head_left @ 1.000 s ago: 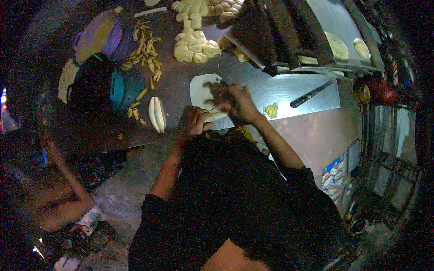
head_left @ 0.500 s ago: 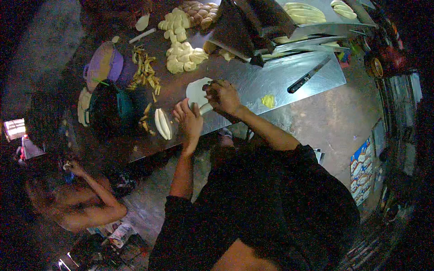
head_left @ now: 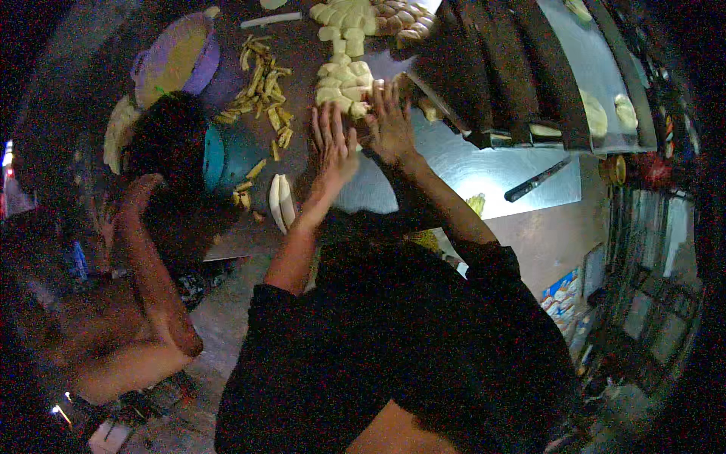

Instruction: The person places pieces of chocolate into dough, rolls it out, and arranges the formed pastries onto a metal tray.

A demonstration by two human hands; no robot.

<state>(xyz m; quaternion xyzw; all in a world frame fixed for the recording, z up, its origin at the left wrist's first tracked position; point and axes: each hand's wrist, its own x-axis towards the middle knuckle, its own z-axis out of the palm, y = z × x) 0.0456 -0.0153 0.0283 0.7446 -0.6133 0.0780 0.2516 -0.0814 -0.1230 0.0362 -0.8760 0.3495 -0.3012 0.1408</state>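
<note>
At upper centre sits a dough cluster (head_left: 344,82), pale, smooth and plump, its soft pieces crowded together. Both the left hand (head_left: 333,144) and right hand (head_left: 392,129) are open, palms down, fingertips at its lower edge; contact is unclear. At upper right, a shiny metal tray (head_left: 566,64) bears pale dough pieces (head_left: 595,115). The upper-left purple tub (head_left: 207,69) holds something tan; the smaller teal container's (head_left: 215,157) contents are hidden.

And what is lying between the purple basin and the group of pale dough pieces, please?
In the head view, a loose heap of yellowish-brown strips lies between the purple basin and the pale dough pieces.
</note>
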